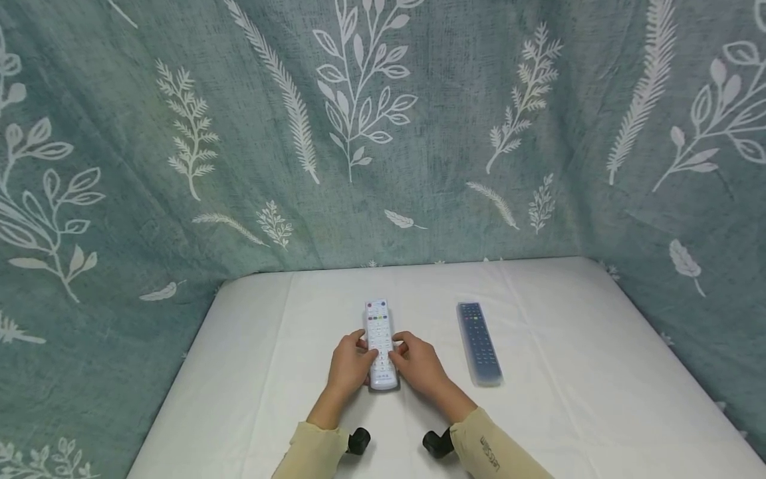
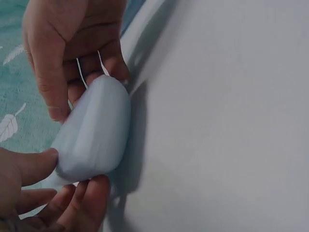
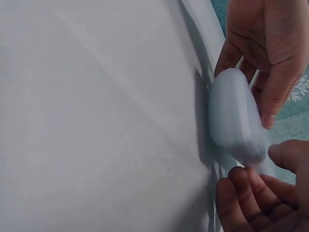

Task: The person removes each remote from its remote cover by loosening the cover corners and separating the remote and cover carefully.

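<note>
A white remote control (image 1: 379,342) with coloured buttons near its far end lies between both hands, button side up. My left hand (image 1: 349,362) grips its left edge, thumb on the lower button area and fingers curled at the side. From the right, my right hand (image 1: 420,362) holds the opposite edge in the same manner. In the left wrist view the smooth, pale near end of the remote (image 2: 99,128) faces the camera. The right wrist view shows that same end of the remote (image 3: 236,116), with a shadow on the cloth beside it. Some fingertips are hidden beneath the remote.
To the right of the hands lies a dark blue remote control (image 1: 480,342) in a clear cover. White cloth (image 1: 287,372) covers the table. A green leaf-patterned curtain (image 1: 443,166) hangs behind and along the sides. Black camera mounts (image 1: 359,441) stick out at both wrists.
</note>
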The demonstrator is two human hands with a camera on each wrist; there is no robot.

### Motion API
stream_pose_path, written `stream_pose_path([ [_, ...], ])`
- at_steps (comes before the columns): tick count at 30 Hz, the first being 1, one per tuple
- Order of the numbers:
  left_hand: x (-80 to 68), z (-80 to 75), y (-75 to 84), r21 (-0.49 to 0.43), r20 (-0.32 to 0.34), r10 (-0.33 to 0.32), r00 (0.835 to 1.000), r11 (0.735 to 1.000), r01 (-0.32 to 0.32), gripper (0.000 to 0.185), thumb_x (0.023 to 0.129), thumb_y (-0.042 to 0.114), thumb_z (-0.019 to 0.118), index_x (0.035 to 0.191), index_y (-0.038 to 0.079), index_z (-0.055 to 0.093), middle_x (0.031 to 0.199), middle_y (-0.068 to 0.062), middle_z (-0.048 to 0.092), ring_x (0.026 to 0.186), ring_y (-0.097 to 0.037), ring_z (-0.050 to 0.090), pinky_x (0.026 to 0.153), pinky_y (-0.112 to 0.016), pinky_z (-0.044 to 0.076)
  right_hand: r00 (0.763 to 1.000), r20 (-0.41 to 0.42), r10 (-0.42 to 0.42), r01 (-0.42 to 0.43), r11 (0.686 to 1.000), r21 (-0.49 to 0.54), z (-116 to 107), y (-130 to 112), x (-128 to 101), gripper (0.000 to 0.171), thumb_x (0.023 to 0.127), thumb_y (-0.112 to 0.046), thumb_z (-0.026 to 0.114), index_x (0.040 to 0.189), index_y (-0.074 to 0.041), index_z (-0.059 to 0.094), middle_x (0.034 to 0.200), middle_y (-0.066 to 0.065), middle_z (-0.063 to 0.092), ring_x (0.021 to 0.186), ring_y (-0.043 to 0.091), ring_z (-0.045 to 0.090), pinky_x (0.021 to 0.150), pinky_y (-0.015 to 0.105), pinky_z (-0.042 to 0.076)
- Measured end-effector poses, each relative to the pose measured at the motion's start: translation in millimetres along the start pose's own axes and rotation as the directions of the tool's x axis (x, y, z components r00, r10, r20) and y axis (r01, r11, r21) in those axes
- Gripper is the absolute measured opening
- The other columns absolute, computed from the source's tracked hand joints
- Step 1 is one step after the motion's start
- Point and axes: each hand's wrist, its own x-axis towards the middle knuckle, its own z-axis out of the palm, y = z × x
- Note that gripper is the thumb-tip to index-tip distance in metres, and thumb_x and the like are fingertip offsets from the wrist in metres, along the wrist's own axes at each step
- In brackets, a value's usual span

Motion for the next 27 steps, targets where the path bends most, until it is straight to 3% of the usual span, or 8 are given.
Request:
stream_pose_path([
  [7,-3.3,4.8,14.9,-0.107,0.045,0.074,0.996,0.992,-0.069,0.064,0.088,0.006,0.072,0.146,0.001,0.045,0.111,-0.015,0.059,0.068,-0.01,0.059,0.048,-0.025,0.054,0.995,-0.078,0.056,-0.037,0.975,0.219,-13,7,-7,0.025,0.096,-0.014,0.066,0.119,-0.008,0.063,0.1,0.008,0.069,0.072,0.009,0.062,0.054,0.02,0.053],
  [11,-5.6,8.3,21.4,-0.177,0.096,0.106,0.99,0.98,-0.088,0.069,0.089,0.004,0.072,0.151,0.008,0.04,0.114,-0.015,0.056,0.075,-0.012,0.062,0.051,-0.031,0.058,0.989,-0.135,0.061,-0.027,0.972,0.235,-22,13,-12,0.02,0.096,-0.016,0.066,0.116,-0.012,0.062,0.103,0.007,0.07,0.073,0.009,0.061,0.056,0.02,0.054],
  [19,-12.8,20.0,32.5,-0.256,0.115,0.141,0.983,0.961,-0.107,0.072,0.087,0.002,0.074,0.15,0.013,0.042,0.114,-0.013,0.054,0.082,-0.016,0.06,0.052,-0.034,0.06,0.977,-0.201,0.068,-0.016,0.968,0.251,-38,16,-18,0.029,0.095,-0.016,0.068,0.123,-0.012,0.061,0.098,0.006,0.07,0.076,0.011,0.063,0.058,0.021,0.054],
  [27,-17.6,28.8,32.7,-0.335,0.113,0.117,0.987,0.939,-0.073,0.07,0.086,0.0,0.073,0.147,0.02,0.046,0.11,-0.014,0.056,0.085,-0.017,0.06,0.055,-0.037,0.061,0.98,-0.17,0.099,-0.042,0.95,0.31,-46,17,-23,0.031,0.096,-0.013,0.067,0.126,-0.011,0.062,0.105,0.011,0.07,0.076,0.011,0.061,0.056,0.024,0.056],
])
